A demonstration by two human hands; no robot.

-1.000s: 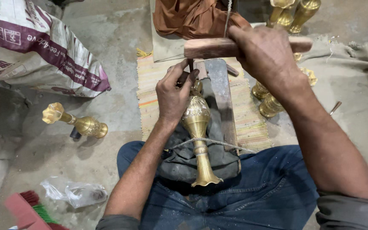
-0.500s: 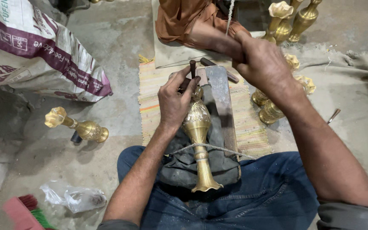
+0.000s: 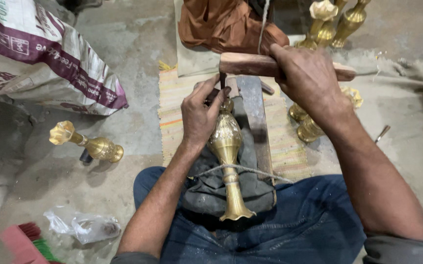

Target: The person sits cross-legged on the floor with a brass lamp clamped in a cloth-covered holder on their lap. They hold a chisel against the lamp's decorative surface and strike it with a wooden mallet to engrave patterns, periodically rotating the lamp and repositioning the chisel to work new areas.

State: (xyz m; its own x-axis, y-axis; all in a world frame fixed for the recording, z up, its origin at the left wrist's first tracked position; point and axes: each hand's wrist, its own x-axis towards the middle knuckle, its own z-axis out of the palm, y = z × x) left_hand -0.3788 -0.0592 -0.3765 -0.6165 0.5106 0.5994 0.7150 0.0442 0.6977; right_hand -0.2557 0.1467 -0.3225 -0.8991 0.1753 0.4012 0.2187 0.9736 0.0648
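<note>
1. The brass vase [image 3: 226, 156] lies along the person's lap on a dark pad [image 3: 206, 193], flared foot toward the body, and a cord [image 3: 250, 169] crosses its stem to hold it down.
2. The left hand [image 3: 199, 115] has its grip closed around a thin chisel [image 3: 222, 80] set at the vase's upper end; judged from this, the tool does best kept steady and square to the metal, with the fingers clear of the struck end.
3. The right hand [image 3: 309, 78] is clamped on a wooden mallet [image 3: 250, 63], which hangs just above the chisel; short, even blows seem wise so the vase does not roll.
4. Compared with half a second ago, the mallet is back over the chisel, lower and level, where it was then raised out of view.
5. Farther off, another brass vase [image 3: 87, 144] lies on the floor [image 3: 123, 44] to the left.
</note>
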